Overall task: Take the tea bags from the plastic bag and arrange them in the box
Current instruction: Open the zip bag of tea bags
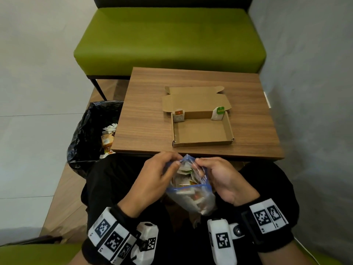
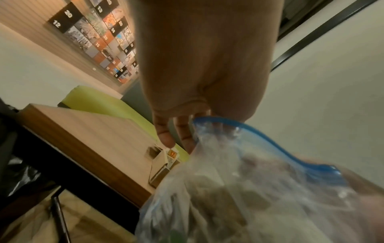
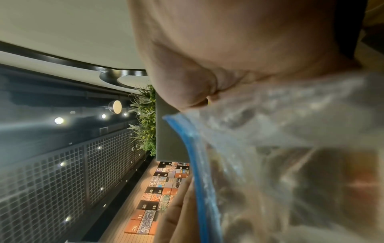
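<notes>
A clear plastic zip bag (image 1: 193, 196) with a blue rim, full of tea bags (image 1: 185, 178), hangs over my lap just before the table's front edge. My left hand (image 1: 162, 169) pinches the rim on the left side and my right hand (image 1: 212, 171) pinches it on the right, holding the mouth apart. The blue rim (image 2: 259, 136) shows by the left hand's fingers (image 2: 166, 136), and the bag (image 3: 290, 148) fills the right wrist view. An open cardboard box (image 1: 202, 129) lies on the table, with a red-tagged tea bag (image 1: 178, 115) at its back left and a green-tagged tea bag (image 1: 218, 113) at its back right.
The box sits on a small wooden table (image 1: 149, 111). A bin with a black liner (image 1: 89, 134) holding wrappers stands left of the table. A green bench (image 1: 170, 39) is behind the table, and a grey wall (image 1: 315, 92) runs close on the right.
</notes>
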{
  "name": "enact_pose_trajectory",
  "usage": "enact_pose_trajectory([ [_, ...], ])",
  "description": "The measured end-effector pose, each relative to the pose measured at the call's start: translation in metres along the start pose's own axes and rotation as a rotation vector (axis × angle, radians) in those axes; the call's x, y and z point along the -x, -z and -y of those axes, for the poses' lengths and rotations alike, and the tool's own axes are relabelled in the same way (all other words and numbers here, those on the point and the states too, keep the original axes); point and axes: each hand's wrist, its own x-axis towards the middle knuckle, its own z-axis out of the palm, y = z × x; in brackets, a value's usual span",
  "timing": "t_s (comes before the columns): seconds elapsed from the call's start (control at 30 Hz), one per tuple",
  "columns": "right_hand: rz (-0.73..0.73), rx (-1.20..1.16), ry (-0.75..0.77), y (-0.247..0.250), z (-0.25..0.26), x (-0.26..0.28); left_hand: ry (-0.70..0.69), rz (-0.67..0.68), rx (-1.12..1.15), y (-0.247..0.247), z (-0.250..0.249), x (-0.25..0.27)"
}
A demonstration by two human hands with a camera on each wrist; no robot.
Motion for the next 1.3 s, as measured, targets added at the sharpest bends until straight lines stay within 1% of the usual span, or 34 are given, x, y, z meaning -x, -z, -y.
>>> enact_pose_trajectory([
  [0.03,0.005,0.006,0.004,-0.001,0.002,0.001,0.006,0.004,0.030,-0.001,-0.002,0.001],
  [0.1,0.003,0.047,0.037,-0.001,0.005,0.003,0.069,-0.009,0.164,-0.002,-0.003,0.000],
  [0.13,0.014,0.085,0.060,0.000,0.005,0.004,0.122,-0.012,0.260,-0.002,-0.004,0.000],
  [0.23,0.107,0.224,0.137,0.002,0.006,0.007,0.331,0.012,0.598,0.002,-0.009,-0.001],
  [0.27,0.108,0.274,0.169,0.003,0.006,0.008,0.379,0.015,0.704,0.003,-0.010,-0.001],
  [0.33,0.038,0.367,0.252,0.004,0.006,0.009,0.431,-0.025,0.845,0.004,-0.009,-0.002],
  [0.37,-0.016,0.412,0.289,0.006,0.006,0.009,0.440,-0.067,0.875,0.004,-0.007,-0.002],
  [0.47,-0.185,0.552,0.342,0.017,0.005,0.011,0.422,-0.210,0.891,0.003,-0.002,-0.005],
  [0.5,-0.233,0.608,0.350,0.020,0.004,0.012,0.417,-0.235,0.902,0.003,-0.001,-0.005],
  [0.6,-0.323,0.723,0.411,0.022,-0.001,0.014,0.418,-0.224,1.053,0.002,0.001,-0.004],
  [0.67,-0.377,0.685,0.472,0.019,-0.006,0.009,0.417,-0.209,1.171,0.001,-0.002,-0.003],
  [0.7,-0.398,0.647,0.488,0.018,-0.008,0.005,0.409,-0.199,1.171,0.000,-0.003,-0.002],
  [0.73,-0.418,0.607,0.495,0.016,-0.009,0.002,0.399,-0.186,1.118,-0.001,-0.005,-0.002],
  [0.8,-0.430,0.498,0.474,0.012,-0.011,-0.001,0.396,-0.172,0.891,-0.003,0.000,0.000],
  [0.87,-0.359,0.320,0.386,0.009,-0.010,0.000,0.412,-0.164,0.592,-0.003,0.012,0.000],
  [0.93,-0.252,0.214,0.288,0.006,-0.008,0.001,0.398,-0.152,0.264,-0.003,0.020,0.001],
  [0.97,-0.214,0.207,0.258,0.005,-0.007,0.001,0.358,-0.137,0.095,-0.004,0.021,0.002],
  [1.03,-0.186,0.239,0.221,0.003,-0.006,0.001,0.218,-0.120,-0.172,-0.005,0.015,0.005],
  [1.07,-0.184,0.266,0.207,0.002,-0.006,0.001,0.138,-0.124,-0.227,-0.006,0.010,0.005],
  [1.13,-0.156,0.291,0.199,-0.002,-0.004,0.001,0.003,-0.106,-0.229,-0.008,0.002,0.001],
  [1.17,-0.126,0.288,0.199,-0.003,-0.002,0.001,-0.038,-0.087,-0.217,-0.009,-0.001,-0.002],
  [1.2,-0.093,0.281,0.202,-0.003,-0.001,0.001,-0.049,-0.077,-0.202,-0.010,-0.003,-0.005],
  [1.23,-0.060,0.268,0.210,-0.003,-0.001,0.002,-0.030,-0.080,-0.169,-0.011,-0.004,-0.007],
  [1.3,-0.006,0.252,0.227,0.000,0.001,0.004,0.053,-0.107,-0.078,-0.010,-0.004,-0.012],
])
